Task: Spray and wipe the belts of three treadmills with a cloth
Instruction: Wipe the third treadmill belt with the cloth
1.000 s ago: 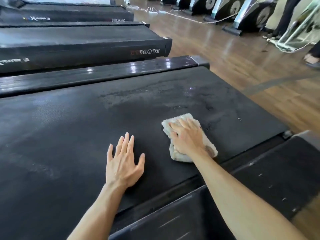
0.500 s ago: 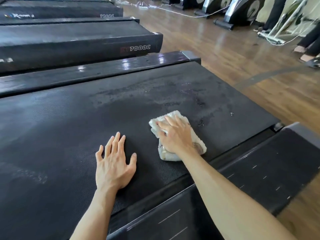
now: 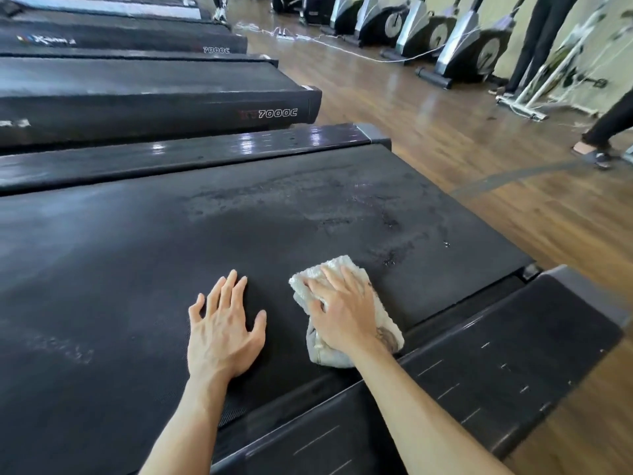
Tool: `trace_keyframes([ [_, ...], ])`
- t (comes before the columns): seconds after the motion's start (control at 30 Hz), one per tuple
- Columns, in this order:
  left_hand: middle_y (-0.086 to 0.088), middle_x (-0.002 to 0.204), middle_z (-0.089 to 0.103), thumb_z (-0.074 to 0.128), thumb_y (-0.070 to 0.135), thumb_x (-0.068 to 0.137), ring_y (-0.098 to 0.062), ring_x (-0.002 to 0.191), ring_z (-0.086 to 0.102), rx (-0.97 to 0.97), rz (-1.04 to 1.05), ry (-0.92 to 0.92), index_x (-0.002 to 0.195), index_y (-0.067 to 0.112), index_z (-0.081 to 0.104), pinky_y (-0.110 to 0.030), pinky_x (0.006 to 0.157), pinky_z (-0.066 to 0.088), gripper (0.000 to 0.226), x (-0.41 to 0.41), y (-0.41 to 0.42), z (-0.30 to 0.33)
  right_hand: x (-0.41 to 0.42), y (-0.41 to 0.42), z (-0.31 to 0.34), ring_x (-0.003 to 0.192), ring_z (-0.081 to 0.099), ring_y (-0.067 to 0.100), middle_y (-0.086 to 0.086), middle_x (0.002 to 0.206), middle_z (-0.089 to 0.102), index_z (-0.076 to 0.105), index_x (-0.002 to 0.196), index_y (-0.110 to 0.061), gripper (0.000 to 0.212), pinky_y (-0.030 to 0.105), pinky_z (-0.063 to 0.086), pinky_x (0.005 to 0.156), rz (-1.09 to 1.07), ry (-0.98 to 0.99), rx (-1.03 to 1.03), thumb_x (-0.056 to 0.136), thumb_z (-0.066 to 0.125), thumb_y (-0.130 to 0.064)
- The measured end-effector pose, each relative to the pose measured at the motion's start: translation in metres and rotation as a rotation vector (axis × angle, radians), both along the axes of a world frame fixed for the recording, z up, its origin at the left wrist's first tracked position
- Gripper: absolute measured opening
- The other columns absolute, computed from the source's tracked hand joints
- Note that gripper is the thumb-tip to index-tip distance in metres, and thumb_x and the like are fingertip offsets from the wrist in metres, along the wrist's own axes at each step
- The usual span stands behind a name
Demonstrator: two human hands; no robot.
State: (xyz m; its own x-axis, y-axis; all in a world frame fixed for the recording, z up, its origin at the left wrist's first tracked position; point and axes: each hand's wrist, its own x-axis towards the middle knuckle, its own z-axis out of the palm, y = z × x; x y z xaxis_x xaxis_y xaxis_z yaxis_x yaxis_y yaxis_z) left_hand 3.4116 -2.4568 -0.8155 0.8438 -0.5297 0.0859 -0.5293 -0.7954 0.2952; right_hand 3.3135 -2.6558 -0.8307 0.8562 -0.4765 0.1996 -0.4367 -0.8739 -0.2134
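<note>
The black belt (image 3: 144, 255) of the nearest treadmill fills the middle of the head view, with wet spray marks toward its far right part. A crumpled whitish cloth (image 3: 387, 332) lies on the belt near its right side rail. My right hand (image 3: 342, 310) presses flat on the cloth with fingers spread. My left hand (image 3: 222, 327) rests flat on the bare belt just left of the cloth, fingers straight. No spray bottle is in view.
A second treadmill (image 3: 154, 108) marked 7000C and more treadmills (image 3: 120, 42) stand beyond. The near side rail (image 3: 479, 371) runs along the right. Wooden floor (image 3: 462, 142), exercise bikes (image 3: 472, 53), floor cables and people's legs (image 3: 537, 39) are at the far right.
My right hand has slid the cloth a little leftward and toward me on the belt. My left hand stays flat on the belt beside it.
</note>
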Motion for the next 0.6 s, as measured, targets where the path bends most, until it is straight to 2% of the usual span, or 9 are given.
trace_keyframes([
  [0.07, 0.009, 0.169, 0.010, 0.015, 0.062, 0.087, -0.010, 0.156, 0.005, 0.002, -0.015, 0.012, 0.160, 0.025, 0.024, -0.042, 0.125, 0.006, 0.082, -0.002, 0.001, 0.001, -0.012, 0.001, -0.003, 0.148, 0.033, 0.014, -0.022, 0.151, 0.047, 0.060, 0.133, -0.053, 0.039, 0.042, 0.025, 0.120, 0.084, 0.049, -0.014, 0.103, 0.035, -0.052],
  [0.17, 0.009, 0.169, 0.012, 0.015, 0.062, 0.088, -0.010, 0.156, 0.008, -0.017, -0.010, 0.008, 0.159, 0.024, 0.028, -0.042, 0.125, 0.007, 0.082, -0.003, 0.004, 0.000, -0.011, -0.012, 0.002, 0.143, 0.039, 0.016, -0.017, 0.151, 0.049, 0.067, 0.128, -0.047, 0.041, 0.033, 0.019, 0.121, 0.010, 0.033, -0.038, 0.100, 0.037, -0.046],
  [0.3, 0.013, 0.166, 0.022, 0.020, 0.065, 0.082, -0.006, 0.153, 0.018, -0.141, -0.035, 0.052, 0.155, 0.027, 0.037, -0.029, 0.121, 0.004, 0.084, 0.014, 0.003, 0.009, 0.061, -0.044, 0.006, 0.135, 0.043, 0.017, -0.018, 0.137, 0.053, 0.067, 0.124, -0.043, 0.049, 0.037, 0.028, 0.113, -0.101, 0.010, -0.028, 0.100, 0.025, -0.046],
  [0.4, 0.008, 0.163, 0.030, 0.029, 0.061, 0.084, -0.010, 0.149, 0.029, -0.177, -0.077, -0.004, 0.151, 0.024, 0.044, -0.019, 0.117, 0.006, 0.078, 0.061, 0.010, 0.014, 0.122, -0.028, 0.014, 0.127, 0.042, 0.018, -0.019, 0.125, 0.054, 0.066, 0.119, -0.044, 0.041, 0.039, 0.031, 0.109, -0.009, 0.030, -0.062, 0.100, 0.031, -0.044],
  [0.53, 0.001, 0.164, 0.030, 0.045, 0.053, 0.090, -0.016, 0.152, 0.026, -0.144, 0.051, -0.034, 0.151, 0.017, 0.044, -0.036, 0.123, 0.018, 0.071, 0.138, 0.038, 0.012, 0.092, 0.004, 0.008, 0.131, 0.041, 0.013, -0.022, 0.130, 0.051, 0.064, 0.115, -0.043, 0.025, 0.040, 0.030, 0.115, 0.284, -0.030, -0.025, 0.099, 0.044, -0.040],
  [0.6, -0.002, 0.166, 0.026, 0.051, 0.051, 0.094, -0.016, 0.154, 0.020, -0.098, 0.092, -0.030, 0.153, 0.016, 0.040, -0.041, 0.125, 0.018, 0.069, 0.166, 0.052, 0.011, 0.080, -0.012, 0.008, 0.134, 0.043, 0.011, -0.023, 0.133, 0.052, 0.064, 0.114, -0.044, 0.026, 0.039, 0.031, 0.116, 0.229, -0.035, -0.019, 0.097, 0.045, -0.039],
])
